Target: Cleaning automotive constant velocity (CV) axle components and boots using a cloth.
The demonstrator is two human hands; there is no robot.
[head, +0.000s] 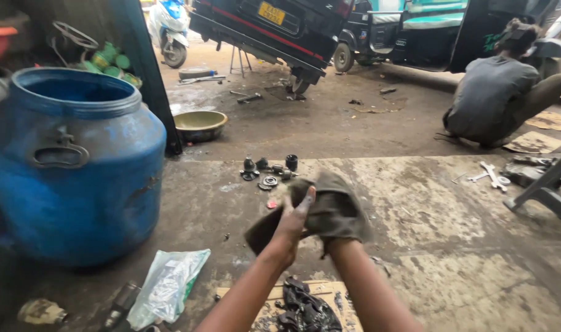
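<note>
A dirty olive-grey rag [335, 212] is held up in front of me over the concrete floor. My left hand [294, 220] grips its left side, with greasy fingers pressed into the cloth. My right hand is wrapped inside the rag and hidden; only its wrist and forearm [360, 276] show. Beyond the rag, several small dark metal parts [269, 171] lie on the floor.
A big blue plastic drum [71, 166] stands at left, a metal bowl [200, 125] behind it. A plastic bag [166, 286] and black greasy cloth on cardboard [305, 307] lie near me. Wrenches [492, 175] lie at right. A person [498, 92] squats by parked vehicles.
</note>
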